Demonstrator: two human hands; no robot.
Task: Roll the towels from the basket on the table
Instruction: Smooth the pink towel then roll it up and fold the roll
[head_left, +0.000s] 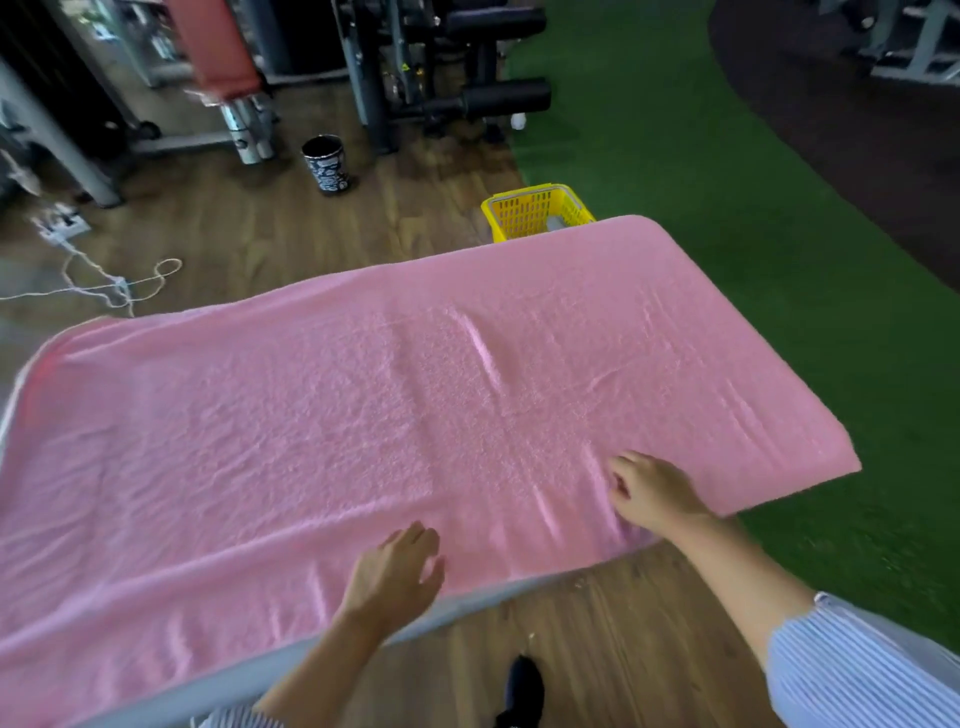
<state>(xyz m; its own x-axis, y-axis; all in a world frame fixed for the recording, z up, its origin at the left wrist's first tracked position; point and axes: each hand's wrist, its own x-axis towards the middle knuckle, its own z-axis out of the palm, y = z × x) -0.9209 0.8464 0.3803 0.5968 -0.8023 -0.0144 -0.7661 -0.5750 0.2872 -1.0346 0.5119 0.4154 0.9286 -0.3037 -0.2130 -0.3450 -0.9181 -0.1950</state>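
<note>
A large pink towel (363, 405) lies spread flat over the table, covering nearly all of it and hanging past its right end. My left hand (397, 569) rests flat on the towel near its front edge, fingers straight. My right hand (649, 491) lies on the towel further right, with fingers bent down into the cloth; whether they pinch it I cannot tell. A yellow plastic basket (530, 210) stands on the floor beyond the table's far edge, partly hidden by the towel.
The grey table edge (249, 670) shows at the front. A black patterned bin (326, 163), gym machines (415, 67) and a white cable with power strip (67, 234) stand on the wooden floor behind. Green turf (727, 208) lies to the right. My shoe (522, 691) is below.
</note>
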